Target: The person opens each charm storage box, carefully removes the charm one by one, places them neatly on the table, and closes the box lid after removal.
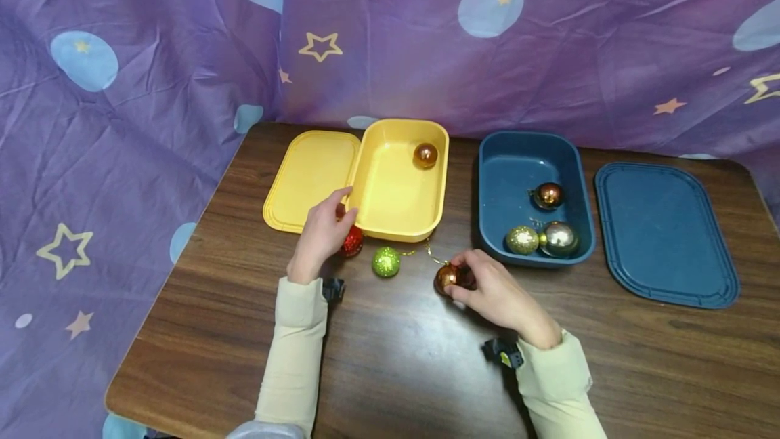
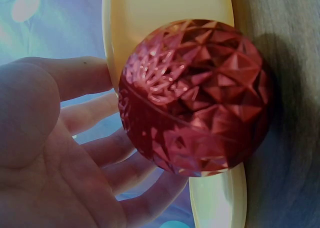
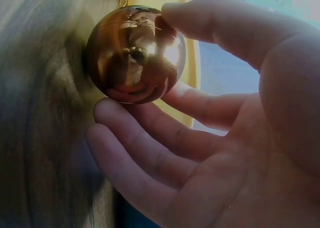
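My right hand [image 1: 496,290] pinches a shiny copper bauble [image 3: 135,55] between thumb and fingers, low over the wooden table; a gold cord trails from its top. My left hand [image 1: 321,232] is at the near left corner of the yellow box [image 1: 399,229], thumb and index finger at its rim. Just beside that hand lies a faceted red bauble [image 2: 197,98], partly hidden by it in the head view. A glittery green bauble [image 1: 386,262] lies on the table between the hands. Inside the yellow box is one amber bauble [image 1: 425,155].
A blue box [image 1: 484,222] at right contains a copper bauble [image 1: 548,196], a glittery gold bauble [image 1: 522,240] and a silvery bauble [image 1: 558,239]. Its blue lid [image 1: 667,236] lies further right. The yellow lid [image 1: 311,181] lies left of the yellow box. A purple curtain [image 1: 396,39] hangs behind.
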`<action>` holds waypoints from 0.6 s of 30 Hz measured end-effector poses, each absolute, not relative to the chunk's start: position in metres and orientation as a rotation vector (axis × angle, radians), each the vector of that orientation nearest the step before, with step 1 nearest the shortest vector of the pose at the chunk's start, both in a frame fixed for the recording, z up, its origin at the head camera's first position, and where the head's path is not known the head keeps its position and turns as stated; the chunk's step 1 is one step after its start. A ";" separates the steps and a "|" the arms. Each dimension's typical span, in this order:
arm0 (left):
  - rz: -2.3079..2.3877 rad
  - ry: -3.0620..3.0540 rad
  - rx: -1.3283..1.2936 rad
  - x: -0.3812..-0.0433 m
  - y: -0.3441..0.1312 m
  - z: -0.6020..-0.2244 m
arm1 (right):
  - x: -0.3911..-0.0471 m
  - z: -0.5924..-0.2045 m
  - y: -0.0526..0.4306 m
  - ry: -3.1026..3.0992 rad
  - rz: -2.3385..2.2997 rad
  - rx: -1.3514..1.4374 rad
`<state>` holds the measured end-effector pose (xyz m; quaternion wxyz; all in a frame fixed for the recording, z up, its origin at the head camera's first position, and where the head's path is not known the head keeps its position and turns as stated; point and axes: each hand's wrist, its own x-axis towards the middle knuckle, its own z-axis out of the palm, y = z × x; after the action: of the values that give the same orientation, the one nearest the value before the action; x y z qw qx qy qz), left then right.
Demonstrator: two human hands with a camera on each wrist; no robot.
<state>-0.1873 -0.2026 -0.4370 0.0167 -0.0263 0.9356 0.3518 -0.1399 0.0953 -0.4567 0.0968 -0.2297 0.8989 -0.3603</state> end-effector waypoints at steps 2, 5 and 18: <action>1.095 2.911 -0.080 -0.187 -0.202 -0.437 | -0.140 -0.457 0.096 2.660 -1.065 -0.678; 1.097 2.915 -0.079 -0.187 -0.202 -0.436 | -0.140 -0.458 0.096 2.661 -1.067 -0.677; 1.091 2.900 -0.089 -0.187 -0.202 -0.436 | -0.141 -0.460 0.095 2.674 -1.069 -0.677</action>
<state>-0.1870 -0.2024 -0.4363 0.0210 -0.0286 0.9354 0.3518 -0.1414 0.0951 -0.4596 0.0917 -0.2279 0.9001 -0.3599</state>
